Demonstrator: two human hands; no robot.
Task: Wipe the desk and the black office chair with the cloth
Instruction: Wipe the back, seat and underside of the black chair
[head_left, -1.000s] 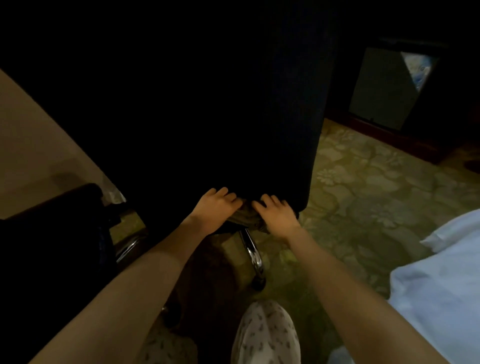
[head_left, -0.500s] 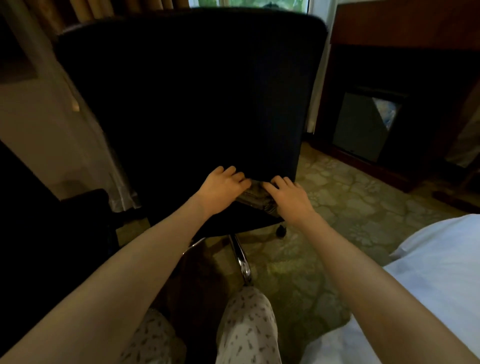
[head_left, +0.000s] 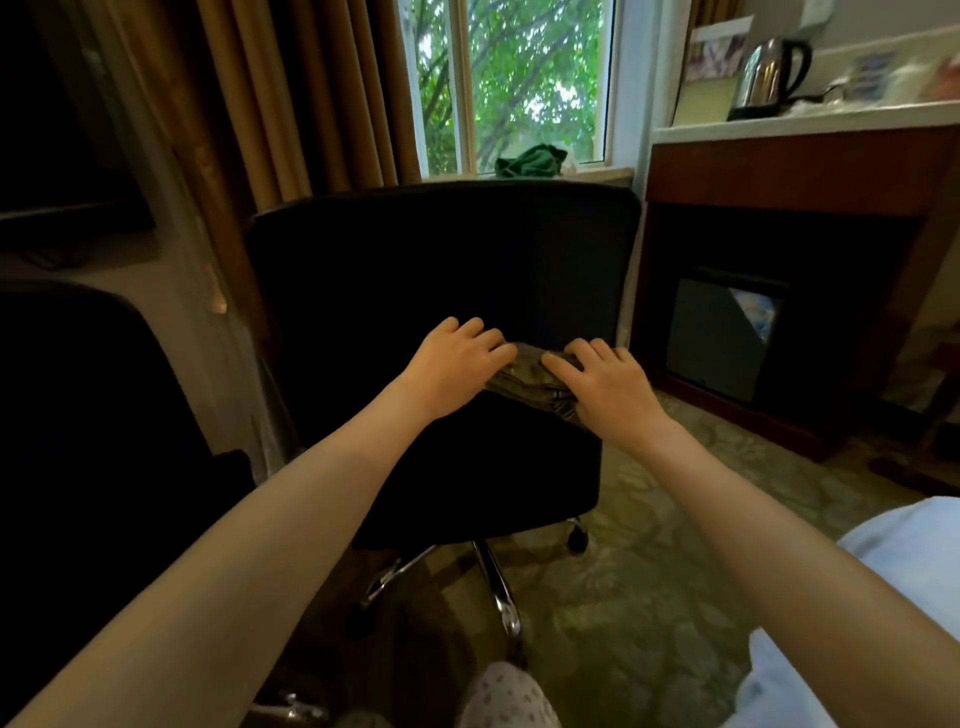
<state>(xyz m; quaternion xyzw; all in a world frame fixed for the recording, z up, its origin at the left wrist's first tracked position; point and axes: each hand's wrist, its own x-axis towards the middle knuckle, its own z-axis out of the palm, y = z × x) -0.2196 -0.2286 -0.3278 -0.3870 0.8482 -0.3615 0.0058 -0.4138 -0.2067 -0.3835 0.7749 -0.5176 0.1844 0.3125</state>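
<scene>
The black office chair (head_left: 395, 270) stands in front of me with the rear of its backrest facing me. A crumpled grey-green cloth (head_left: 524, 371) lies against the lower part of that backrest. My left hand (head_left: 457, 358) rests on the cloth's left end, fingers spread and nearly flat. My right hand (head_left: 608, 384) presses on the cloth's right end with its fingers laid over it. Most of the cloth is hidden under the two hands. The chair's chrome base (head_left: 498, 592) shows below.
A dark bulky object (head_left: 93, 426) fills the left side. Brown curtains (head_left: 291, 93) and a window with a green bundle (head_left: 530, 161) on its sill lie behind. A wooden cabinet (head_left: 789, 171) with a kettle (head_left: 769, 73) stands right; white bedding (head_left: 893, 587) lies lower right.
My view has lifted from the chair's base to the whole backrest and the window. Both hands have slid the cloth up the rear of the backrest.
</scene>
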